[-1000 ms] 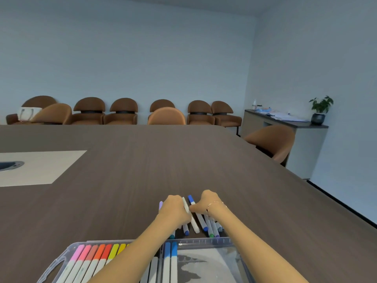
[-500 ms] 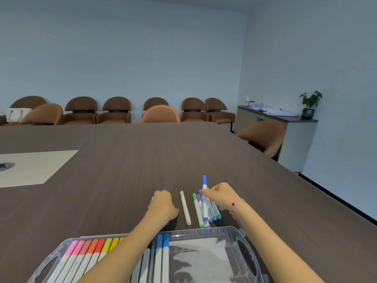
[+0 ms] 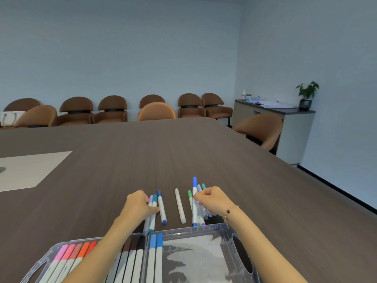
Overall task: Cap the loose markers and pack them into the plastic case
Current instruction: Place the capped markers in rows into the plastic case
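The job was partly done. The plastic case (image 3: 234, 231) lay open at 6 o'clock on the table (image 3: 204, 152), with many capped markers (image 3: 130, 260) already lined up inside, and the right half mostly bare. My left hand (image 3: 137, 207) curled round a few loose markers (image 3: 153, 209) at 11 o'clock from the case. My right hand (image 3: 212, 202) pinched another bunch (image 3: 195, 201) at 1 o'clock. One white marker (image 3: 180, 205) lay alone between them, untouched. I judged these still needed packing.
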`<state>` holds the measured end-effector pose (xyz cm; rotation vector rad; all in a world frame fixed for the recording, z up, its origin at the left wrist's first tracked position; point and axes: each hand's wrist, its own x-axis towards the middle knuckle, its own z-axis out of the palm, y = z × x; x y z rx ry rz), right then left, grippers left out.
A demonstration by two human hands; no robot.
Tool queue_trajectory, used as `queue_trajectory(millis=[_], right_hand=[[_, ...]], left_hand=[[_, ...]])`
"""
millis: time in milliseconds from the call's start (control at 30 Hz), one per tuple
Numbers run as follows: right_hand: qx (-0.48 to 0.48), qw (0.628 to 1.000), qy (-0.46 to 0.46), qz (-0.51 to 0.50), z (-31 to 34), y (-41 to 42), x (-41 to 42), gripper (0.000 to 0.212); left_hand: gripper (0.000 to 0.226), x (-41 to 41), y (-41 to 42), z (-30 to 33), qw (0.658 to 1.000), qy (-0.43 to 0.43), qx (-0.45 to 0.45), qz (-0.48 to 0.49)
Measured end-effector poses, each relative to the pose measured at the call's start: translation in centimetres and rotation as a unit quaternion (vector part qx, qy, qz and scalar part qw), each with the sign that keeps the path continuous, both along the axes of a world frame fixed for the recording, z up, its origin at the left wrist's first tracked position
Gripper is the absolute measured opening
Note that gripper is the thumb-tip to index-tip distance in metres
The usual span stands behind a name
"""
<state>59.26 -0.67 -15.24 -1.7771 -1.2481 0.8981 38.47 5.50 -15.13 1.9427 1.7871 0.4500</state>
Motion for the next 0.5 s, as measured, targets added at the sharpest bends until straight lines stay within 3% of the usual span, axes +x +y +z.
queue_trajectory(millis=[167, 367, 500], right_hand=[[0.008, 1.000, 0.010, 0.005, 0.4, -0.3, 0.1, 0.024], [0.003, 1.000, -0.001, 0.013, 0.4, -0.4, 0.1, 0.023], [0.004, 1.000, 0.000, 0.013, 0.5, -0.4, -0.1, 0.022]], left_hand=[[0.030, 0.9, -0.1, -0.4, 1.000, -0.011, 0.006, 0.006], [0.020, 1.6, -0.2, -0.5, 0.996, -0.061, 0.068, 0.016], [0.024, 2.3, -0.3, -0.3, 0.998, -0.038, 0.050, 0.017]])
